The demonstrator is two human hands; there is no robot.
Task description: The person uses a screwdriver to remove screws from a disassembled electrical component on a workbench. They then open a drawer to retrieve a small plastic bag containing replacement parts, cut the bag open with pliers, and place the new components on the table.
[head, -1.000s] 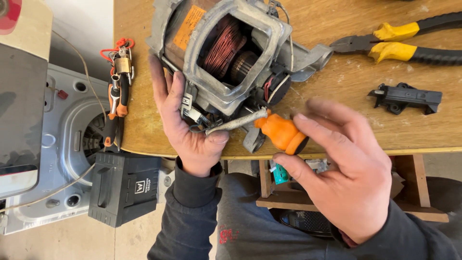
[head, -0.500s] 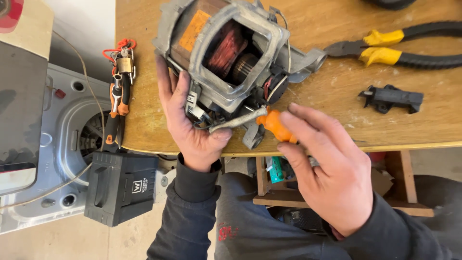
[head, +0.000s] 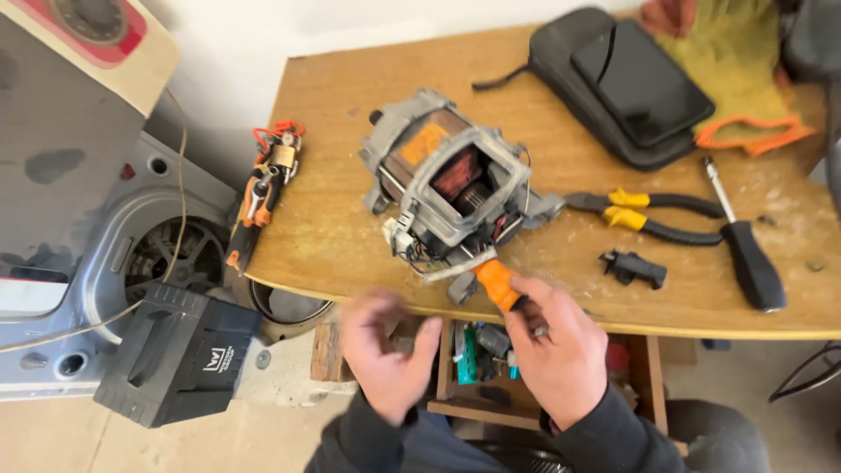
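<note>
Head view, and we've got the right hand (head: pixel 556 355) clamped round the orange screwdriver (head: pixel 496 285), its tip tucked in against the near lower corner of the electric motor (head: pixel 451 188) sitting on the wooden bench (head: pixel 333 228) just ahead of us; the left hand (head: pixel 385 355) is off everything, fingers loose and blurred below the bench edge; to do this well, we'd judge, that free hand should brace the motor casing so it can't twist, and the blade should stay square and clear of the small wires; beyond the right hand lie yellow-handled pliers (head: pixel 644 210), a small black part (head: pixel 632 268) and a black-handled screwdriver (head: pixel 749 254).
</note>
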